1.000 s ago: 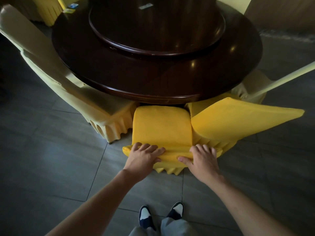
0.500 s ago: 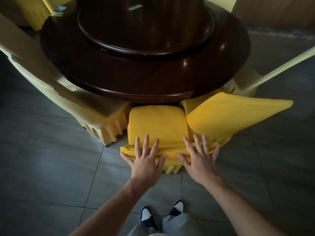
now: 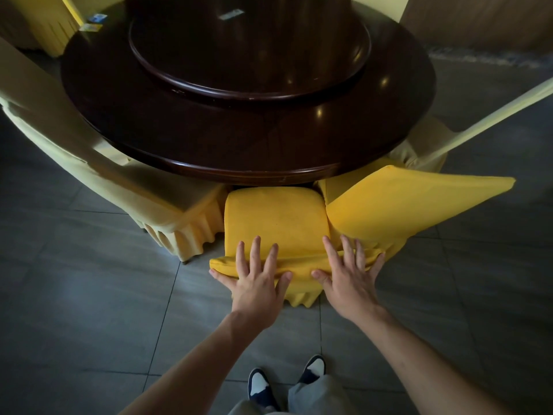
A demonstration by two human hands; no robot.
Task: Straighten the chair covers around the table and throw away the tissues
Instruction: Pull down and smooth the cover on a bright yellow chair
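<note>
Fingers (image 3: 256,250) of both hands were spread wide and flat, holding nothing. Left hand (image 3: 257,283) and right hand (image 3: 348,281) lay on top edge of yellow chair cover (image 3: 275,217). Cover looked soft, light, floppy. Best grab: folded edge under fingertips.

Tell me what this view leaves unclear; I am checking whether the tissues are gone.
Head view:
- Small items at the table's far edge: too small to identify.
- Chair cover under the left hand and right hand: hidden.
- Seat fronts: hidden beneath the table.
</note>
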